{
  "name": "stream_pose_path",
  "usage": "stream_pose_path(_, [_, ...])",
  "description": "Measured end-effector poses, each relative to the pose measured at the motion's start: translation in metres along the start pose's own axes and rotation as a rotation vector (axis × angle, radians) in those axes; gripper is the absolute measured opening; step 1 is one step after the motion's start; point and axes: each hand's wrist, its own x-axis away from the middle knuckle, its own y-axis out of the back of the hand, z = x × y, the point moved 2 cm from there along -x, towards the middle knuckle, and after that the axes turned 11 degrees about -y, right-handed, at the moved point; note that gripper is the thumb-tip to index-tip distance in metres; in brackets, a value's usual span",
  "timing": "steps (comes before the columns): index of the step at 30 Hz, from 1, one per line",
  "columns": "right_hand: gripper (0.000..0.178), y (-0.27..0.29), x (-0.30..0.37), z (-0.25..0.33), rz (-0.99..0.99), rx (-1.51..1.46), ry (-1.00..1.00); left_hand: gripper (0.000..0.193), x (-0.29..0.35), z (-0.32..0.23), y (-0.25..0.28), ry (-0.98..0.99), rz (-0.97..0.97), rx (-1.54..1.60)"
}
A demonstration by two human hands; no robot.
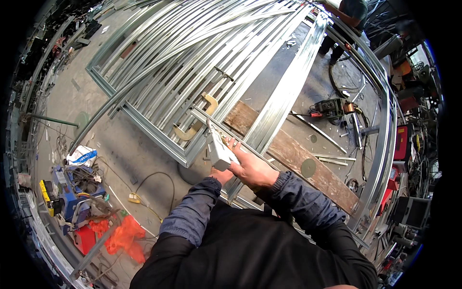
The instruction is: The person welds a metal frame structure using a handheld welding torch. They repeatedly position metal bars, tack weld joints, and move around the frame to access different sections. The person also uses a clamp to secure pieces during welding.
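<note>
Where it shows, the piece [221, 155] is boxy — pale

From my remote station I judge the premises a metal workshop. Evidence: metal bars [192, 53] spread over a large frame [155, 136], clamps [211, 102], a machine [328, 107], offcuts [332, 161] and a hose [98, 116] across the stained floor [115, 147].

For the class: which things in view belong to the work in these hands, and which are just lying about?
Likely in the work:
pale boxy object, gripped by the right hand, left hand at its near end
tan clamps
metal frame

Apparently just lying about:
crumpled orange material
blue-and-white bag
</note>
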Motion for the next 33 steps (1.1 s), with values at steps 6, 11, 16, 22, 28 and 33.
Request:
stream_pose_path(6, [0.071, -0.046, -0.059, -0.026, -0.132, 0.325, 0.025, 0.072, -0.025, -0.007, 0.010, 0.487, -0.773, 2.801])
stream_pose_path(11, [0.078, -0.046, -0.066, -0.024, 0.006, 0.096, -0.049, 0.073, -0.038, -0.007, 0.010, 0.495, -0.898, 3.044])
stream_pose_path(16, [0.077, -0.047, -0.072, -0.018, -0.027, 0.139, -0.060, 0.074, -0.038, -0.013, 0.022, 0.600, -0.960, 3.138])
stream_pose_path(22, [0.075, -0.049, -0.080, -0.019, -0.110, 0.133, 0.009, 0.074, -0.037, -0.017, 0.026, 0.759, -0.997, 3.305])
stream_pose_path(28, [0.075, -0.051, -0.084, -0.029, -0.212, 0.244, 0.026, 0.073, -0.043, -0.012, 0.029, 0.869, -1.100, 3.437])
stream_pose_path(33, [0.074, -0.052, -0.087, -0.034, -0.130, 0.103, 0.010, 0.073, -0.044, -0.012, 0.034, 0.978, -1.155, 3.536])
